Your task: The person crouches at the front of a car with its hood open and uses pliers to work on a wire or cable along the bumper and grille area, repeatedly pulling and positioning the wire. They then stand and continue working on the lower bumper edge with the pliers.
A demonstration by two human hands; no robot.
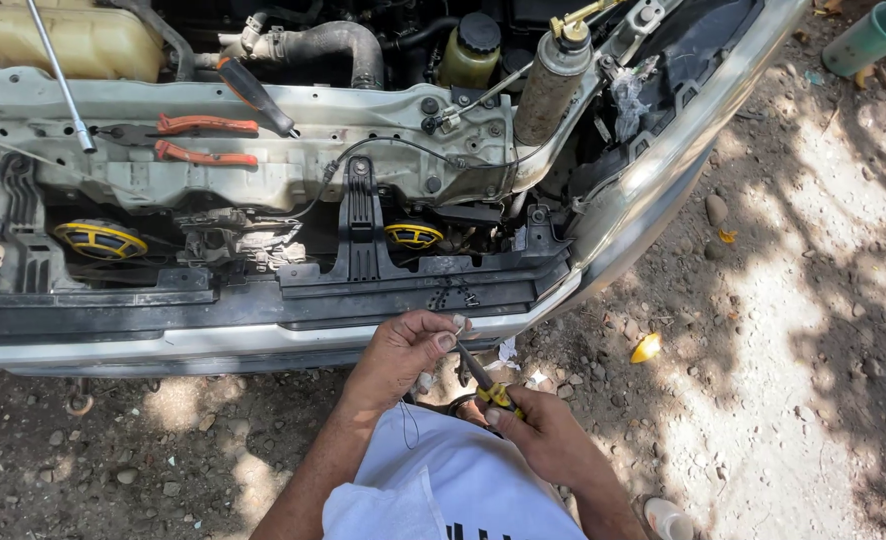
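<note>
We hold pliers (485, 381) in our right hand (548, 435), fingers curled tight round the yellow-and-black handles; their long axis runs on a slant from the handles at lower right up to the nose at upper left, pointing toward our left hand (403, 352) and the bumper (263, 340) beyond it; our left hand is pinched shut, thumb against fingertips, on a small pale piece (460, 322) too small for us to tell what it is, right at the pliers' nose; both hands hover just below the bumper's pale edge, above the dirt ground (763, 400) and our white shirt (453, 480); a thin dark wire (409, 425) hangs beneath the left wrist; on the car's front panel (263, 170) above lie red-handled pliers (203, 140), a black-and-red screwdriver (255, 95) and a long metal rod (60, 75); two yellow horns (101, 240) sit behind the black grille frame (363, 230); to the right a grease gun (551, 85) leans upright in the engine bay; a green cup (868, 38) lies well apart on the ground, and a yellow scrap (646, 348) nearer us.
</note>
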